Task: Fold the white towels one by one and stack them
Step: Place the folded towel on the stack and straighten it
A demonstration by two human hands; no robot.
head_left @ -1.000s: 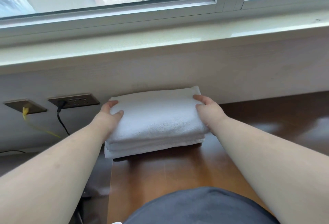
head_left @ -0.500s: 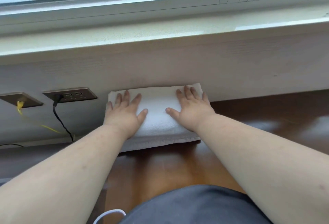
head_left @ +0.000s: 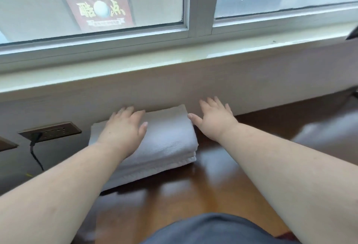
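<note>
Brown wooden table (head_left: 193, 195) under a window sill (head_left: 174, 59). Stack of folded white towels (head_left: 166, 141) sat against the wall. Left hand (head_left: 124, 129) lay flat on top, fingers spread, gripping nothing; right hand (head_left: 215, 119) open just beside the stack, empty.

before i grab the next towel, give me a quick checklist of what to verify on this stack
1. Stack on the table, against the wall: ok.
2. Layers squared at the front edge: ok, the bottom hem sticks out only slightly.
3. Left hand off the stack: not ok, it lies flat on top.
4. Right hand free: ok, open and beside the stack's right edge, holding nothing.
5. Top surface smooth: cannot tell under the left hand; the visible part looks flat.
6. Next towel within reach: cannot tell, none is in view.
</note>
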